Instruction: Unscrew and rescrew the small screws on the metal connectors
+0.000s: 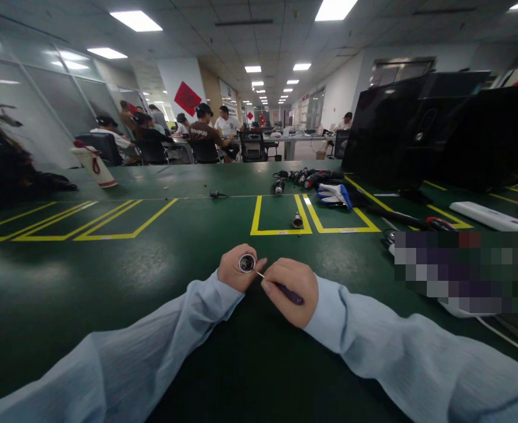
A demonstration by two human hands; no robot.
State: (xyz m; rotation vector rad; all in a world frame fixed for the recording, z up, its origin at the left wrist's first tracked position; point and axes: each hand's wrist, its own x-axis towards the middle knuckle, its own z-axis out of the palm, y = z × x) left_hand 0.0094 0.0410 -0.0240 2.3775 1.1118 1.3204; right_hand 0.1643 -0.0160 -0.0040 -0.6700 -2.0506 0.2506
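Observation:
My left hand [236, 272] is closed around a small round metal part [247, 262] with a dark centre, held just above the green table [109, 264]. My right hand [290, 291] pinches a thin screwdriver [280, 286] with a dark purple handle. Its metal tip touches the rim of the round part. Both hands are close together near the middle of the table, with light blue sleeves down both arms.
Yellow taped boxes mark the table; a small metal cylinder [297, 221] stands in one. Behind lie a blue-white glove [336, 194], dark tools [305, 176] and black monitors [417, 129] at right. A white bottle [94, 164] stands far left. Several people sit in the background.

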